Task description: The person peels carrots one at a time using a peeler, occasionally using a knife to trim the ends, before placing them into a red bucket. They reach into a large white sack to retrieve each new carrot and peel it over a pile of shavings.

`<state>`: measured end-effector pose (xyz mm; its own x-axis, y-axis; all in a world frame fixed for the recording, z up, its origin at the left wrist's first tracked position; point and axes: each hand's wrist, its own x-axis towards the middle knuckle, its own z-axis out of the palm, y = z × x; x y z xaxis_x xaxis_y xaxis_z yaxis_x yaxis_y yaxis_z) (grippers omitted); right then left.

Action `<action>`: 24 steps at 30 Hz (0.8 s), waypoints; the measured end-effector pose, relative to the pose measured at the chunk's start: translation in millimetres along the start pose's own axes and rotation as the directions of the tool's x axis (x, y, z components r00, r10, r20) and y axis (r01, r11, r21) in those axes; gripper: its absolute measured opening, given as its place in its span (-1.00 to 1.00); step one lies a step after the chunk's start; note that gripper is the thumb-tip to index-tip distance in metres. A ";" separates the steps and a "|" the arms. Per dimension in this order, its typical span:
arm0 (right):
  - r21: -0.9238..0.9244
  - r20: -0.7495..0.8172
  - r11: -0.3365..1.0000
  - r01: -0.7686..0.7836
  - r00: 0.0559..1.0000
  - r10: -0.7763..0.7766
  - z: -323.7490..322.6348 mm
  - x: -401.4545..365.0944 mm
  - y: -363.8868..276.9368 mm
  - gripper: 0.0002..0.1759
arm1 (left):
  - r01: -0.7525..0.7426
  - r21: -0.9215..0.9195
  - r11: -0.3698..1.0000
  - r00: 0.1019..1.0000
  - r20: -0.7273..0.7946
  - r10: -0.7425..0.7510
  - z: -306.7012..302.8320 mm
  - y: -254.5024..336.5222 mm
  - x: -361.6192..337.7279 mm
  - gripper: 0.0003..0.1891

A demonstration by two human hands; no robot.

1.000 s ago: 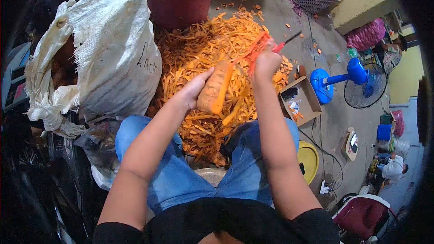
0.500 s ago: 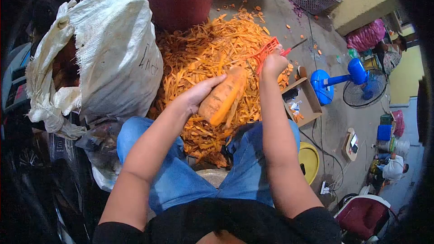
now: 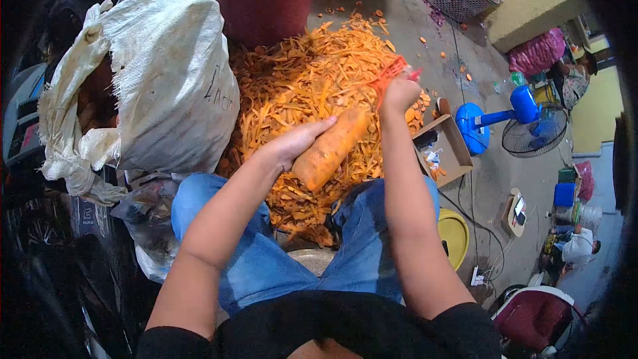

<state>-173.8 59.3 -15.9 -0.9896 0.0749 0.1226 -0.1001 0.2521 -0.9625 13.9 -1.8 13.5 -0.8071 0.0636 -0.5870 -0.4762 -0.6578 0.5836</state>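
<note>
A thick carrot (image 3: 332, 149) lies slantwise in my left hand (image 3: 296, 141), thumb along its upper side and the other fingers hidden beneath. Its upper surface is mostly bright orange, with small brown marks. To the right of the carrot's far end, my right hand (image 3: 400, 96) is closed around a red peeler (image 3: 389, 78) with an openwork plastic part; motion blurs it. Both hands are above a large heap of orange peelings (image 3: 299, 86) in front of my knees.
A white woven sack (image 3: 173, 73) stands on the left, with a dark red tub (image 3: 266, 0) behind the heap. To the right are a cardboard box (image 3: 446, 149), a blue fan (image 3: 475, 126) and a yellow basin (image 3: 454, 239). A person (image 3: 577, 246) is at the far right.
The carrot has turned in my left hand, so a smoother orange side now faces up instead of the brown-marked skin. My right hand has shifted slightly left, tilting the peeler.
</note>
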 end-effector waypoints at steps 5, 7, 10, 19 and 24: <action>0.329 0.126 0.944 -0.023 0.992 -0.019 -3.9 -29.2 -25.6 -0.72 | -0.098 -0.236 0.967 0.993 -0.091 0.079 -23.5 -4.4 24.0 -0.57; 0.351 0.245 0.933 -0.080 0.970 -0.008 -9.7 -56.1 -44.0 -0.71 | -0.159 -0.293 0.943 0.983 -0.139 0.123 -25.7 -1.3 27.2 -0.57; 0.322 0.414 0.944 -0.074 0.908 -0.070 -13.1 -74.6 -46.8 -0.69 | -0.227 -0.341 0.912 0.971 -0.154 0.183 -31.5 2.8 29.6 -0.54; 0.242 0.462 0.970 0.035 0.875 -0.147 -0.6 -86.8 -33.0 -0.72 | -0.274 -0.376 0.885 0.947 -0.263 0.182 -21.6 2.4 30.4 -0.60; 0.289 0.514 0.956 0.039 0.836 -0.189 -0.8 -90.6 -30.0 -0.70 | -0.294 -0.338 0.894 0.932 -0.307 0.190 -23.3 2.3 30.3 -0.60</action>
<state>-81.1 45.7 2.1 -0.8618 -0.4813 0.1604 -0.1639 -0.0349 -0.9859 -3.5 -18.8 -16.0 -0.7358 -0.2967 -0.6087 -0.0705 -0.8604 0.5047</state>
